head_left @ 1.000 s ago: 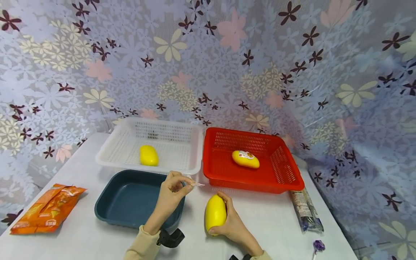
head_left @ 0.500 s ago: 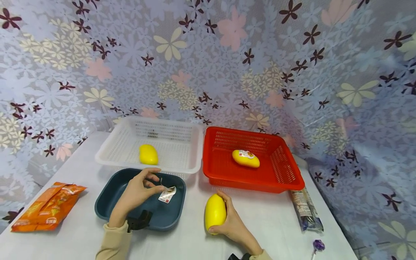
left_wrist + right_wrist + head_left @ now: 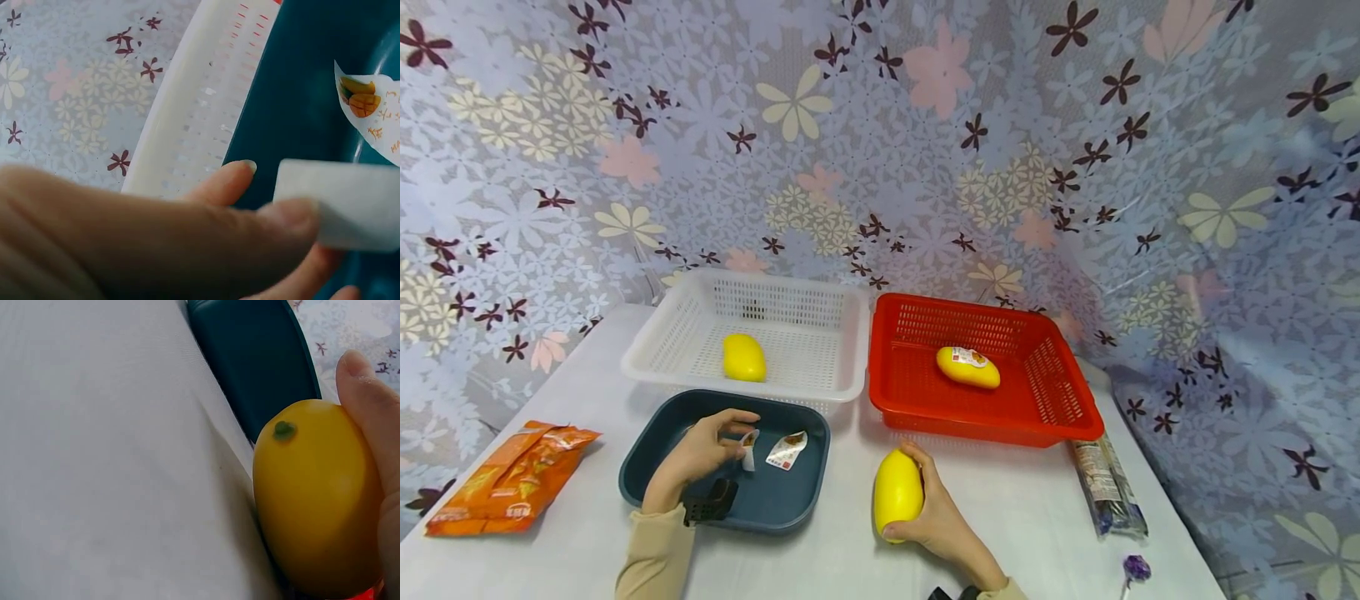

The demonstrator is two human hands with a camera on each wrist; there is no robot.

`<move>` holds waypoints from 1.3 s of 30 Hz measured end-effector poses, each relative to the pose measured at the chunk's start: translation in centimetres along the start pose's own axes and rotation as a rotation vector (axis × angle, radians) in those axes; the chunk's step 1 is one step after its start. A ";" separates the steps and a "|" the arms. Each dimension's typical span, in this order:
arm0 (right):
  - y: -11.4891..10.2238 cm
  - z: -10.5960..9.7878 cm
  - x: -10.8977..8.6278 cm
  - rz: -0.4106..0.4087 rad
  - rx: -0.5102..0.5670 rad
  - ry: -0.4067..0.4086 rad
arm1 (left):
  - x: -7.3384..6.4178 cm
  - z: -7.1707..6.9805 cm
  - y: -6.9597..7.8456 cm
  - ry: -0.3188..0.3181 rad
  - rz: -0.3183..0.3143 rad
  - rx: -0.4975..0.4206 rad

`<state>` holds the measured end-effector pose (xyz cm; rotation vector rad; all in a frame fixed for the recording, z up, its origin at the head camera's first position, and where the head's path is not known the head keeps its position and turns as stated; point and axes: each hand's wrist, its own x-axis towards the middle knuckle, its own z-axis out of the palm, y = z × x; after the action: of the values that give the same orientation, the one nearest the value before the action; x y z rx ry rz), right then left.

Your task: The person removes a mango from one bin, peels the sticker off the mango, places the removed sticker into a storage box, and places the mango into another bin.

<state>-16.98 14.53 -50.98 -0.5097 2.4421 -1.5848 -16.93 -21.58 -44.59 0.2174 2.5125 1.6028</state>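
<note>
Over the dark teal tray (image 3: pixel 707 521), my left hand (image 3: pixel 700 454) pinches a small paper label (image 3: pixel 747 450) at its edge. In the left wrist view the thumb lies across the label's blank white side (image 3: pixel 344 203), and a fingertip shows behind it. A second label (image 3: pixel 786 450), printed with a mango picture, lies on the tray floor to the right. On the white cloth, my right hand (image 3: pixel 932 508) grips a yellow mango (image 3: pixel 897 496), thumb near the lower end and fingers round the far end. The right wrist view shows its green stem spot.
A white basket (image 3: pixel 808 392) with one yellow mango (image 3: pixel 743 358) stands behind the tray. Beside it, a red basket (image 3: pixel 970 429) holds a mango with a label (image 3: pixel 973 375). An orange snack bag (image 3: pixel 512 483) lies left; a clear-wrapped packet (image 3: pixel 1105 483) and a purple lollipop (image 3: pixel 1137 568) lie right.
My left hand has moved left from beside the tray to above it, carrying the label. The label on the tray floor has come into view. The right hand and its mango stay put.
</note>
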 end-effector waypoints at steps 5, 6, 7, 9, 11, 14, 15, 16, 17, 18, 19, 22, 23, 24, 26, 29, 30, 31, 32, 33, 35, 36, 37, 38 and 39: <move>0.0 0.0 -0.1 -0.010 -0.002 0.007 | 0.1 0.2 0.1 0.038 -0.052 0.073; 0.0 0.0 -0.1 -0.013 -0.005 0.009 | 0.1 0.2 0.2 0.043 -0.058 0.098; 0.0 0.0 -0.1 -0.017 -0.007 0.012 | 0.2 0.3 0.3 0.046 -0.062 0.125; 0.0 0.0 -0.1 -0.022 -0.012 0.017 | 0.2 0.3 0.5 0.044 -0.074 0.176; 0.0 0.0 -0.1 -0.025 -0.015 0.018 | 0.3 0.4 0.7 0.037 -0.092 0.219; 0.0 0.0 -0.1 -0.027 -0.013 0.015 | 0.4 0.6 1.0 0.030 -0.114 0.269; 0.0 -0.1 0.0 -0.031 -0.012 0.014 | 0.4 0.7 1.0 0.031 -0.119 0.283; 0.1 -0.1 0.0 -0.035 -0.016 0.013 | 0.5 0.8 1.1 0.035 -0.130 0.292; 0.1 -0.1 0.0 -0.040 -0.020 0.013 | 0.5 0.8 1.1 0.039 -0.139 0.298; 0.1 -0.1 0.1 -0.045 -0.022 0.013 | 0.5 0.8 1.2 0.045 -0.148 0.303; 0.1 -0.1 0.1 -0.049 -0.026 0.013 | 0.5 0.9 1.2 0.052 -0.154 0.307; 0.1 -0.1 0.1 -0.057 -0.031 0.014 | 0.5 0.9 1.2 0.071 -0.172 0.292; 0.2 -0.1 0.1 -0.060 -0.026 0.012 | 0.5 0.8 1.2 0.073 -0.178 0.282; 0.2 -0.1 0.1 -0.060 -0.020 0.010 | 0.5 0.8 1.2 0.075 -0.177 0.275; 0.2 -0.1 0.1 -0.061 -0.010 0.004 | 0.4 0.8 1.1 0.076 -0.175 0.260; 0.3 0.0 0.1 -0.063 -0.003 -0.001 | 0.4 0.7 1.0 0.090 -0.175 0.267; 0.3 0.0 0.1 -0.062 -0.005 -0.001 | 0.4 0.6 1.0 0.098 -0.171 0.280; 0.3 0.0 0.1 -0.061 -0.009 0.001 | 0.4 0.6 1.0 0.105 -0.173 0.293; 0.2 0.0 0.1 -0.054 -0.011 0.005 | 0.4 0.5 1.1 0.113 -0.176 0.311; 0.2 0.0 0.1 -0.051 -0.012 0.008 | 0.4 0.4 1.3 0.119 -0.182 0.332; 0.2 0.0 0.1 -0.041 -0.012 0.015 | 0.2 0.2 1.7 0.128 -0.200 0.362; 0.2 0.0 0.1 -0.039 -0.015 0.018 | 0.1 0.1 1.9 0.135 -0.207 0.370; 0.2 0.0 0.1 -0.034 -0.015 0.019 | -0.1 0.0 2.2 0.143 -0.214 0.380; 0.1 0.0 0.1 -0.030 -0.010 0.017 | -0.3 -0.3 2.4 0.153 -0.219 0.388; 0.1 0.0 0.0 -0.030 -0.007 0.017 | -0.6 -0.5 2.7 0.168 -0.221 0.393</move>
<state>-17.04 14.57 -51.09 -0.5387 2.4642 -1.5987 -16.32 -21.02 -41.92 -0.1548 2.8423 1.0780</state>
